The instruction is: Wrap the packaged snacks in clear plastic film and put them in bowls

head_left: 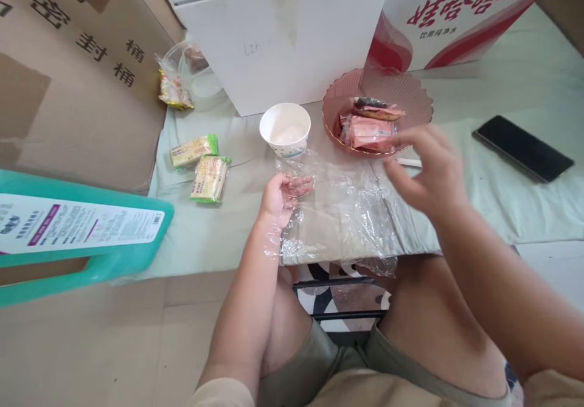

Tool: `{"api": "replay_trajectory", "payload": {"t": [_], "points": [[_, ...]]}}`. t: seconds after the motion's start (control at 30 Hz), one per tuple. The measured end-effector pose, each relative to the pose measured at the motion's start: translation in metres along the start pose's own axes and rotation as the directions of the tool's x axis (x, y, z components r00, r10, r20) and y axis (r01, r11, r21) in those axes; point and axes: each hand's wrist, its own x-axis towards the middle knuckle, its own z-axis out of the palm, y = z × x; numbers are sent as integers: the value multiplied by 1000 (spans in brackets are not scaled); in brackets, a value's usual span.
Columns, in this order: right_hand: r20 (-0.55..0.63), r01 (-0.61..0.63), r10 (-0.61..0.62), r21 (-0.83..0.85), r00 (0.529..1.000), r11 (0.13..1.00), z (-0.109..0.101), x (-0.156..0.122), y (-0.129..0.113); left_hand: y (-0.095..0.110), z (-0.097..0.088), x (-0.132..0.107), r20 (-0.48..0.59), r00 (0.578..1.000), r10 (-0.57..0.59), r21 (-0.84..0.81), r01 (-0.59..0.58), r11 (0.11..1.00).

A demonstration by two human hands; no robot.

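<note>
My left hand (280, 197) lies palm up on the left edge of a crumpled sheet of clear plastic film (347, 209), fingers loosely curled and film draped over the wrist. My right hand (426, 173) hovers above the film's right side, blurred by motion, fingers bent and apart with nothing seen in them. Just beyond it stands a pink glass bowl (413, 93) holding several pink snack packets (369, 130). A white paper cup (285, 128) stands behind my left hand.
Two green-edged cracker packs (203, 166) lie on the pale cloth (205, 236) at left. A black phone (522, 147) lies at right. Cardboard boxes (77, 72) and a white box (292, 42) stand behind. A green stool (82, 230) is at front left.
</note>
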Motion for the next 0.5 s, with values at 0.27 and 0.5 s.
{"api": "replay_trajectory", "payload": {"t": [0.27,0.5], "points": [[-77,-238,242,56,967,970,41,-79,25,-11,-6,-3,35,964,265,331,-262,906],[-244,-220,200,-59,949,974,37,-75,19,-12,-23,0,-12,932,362,468,-315,825]]}}
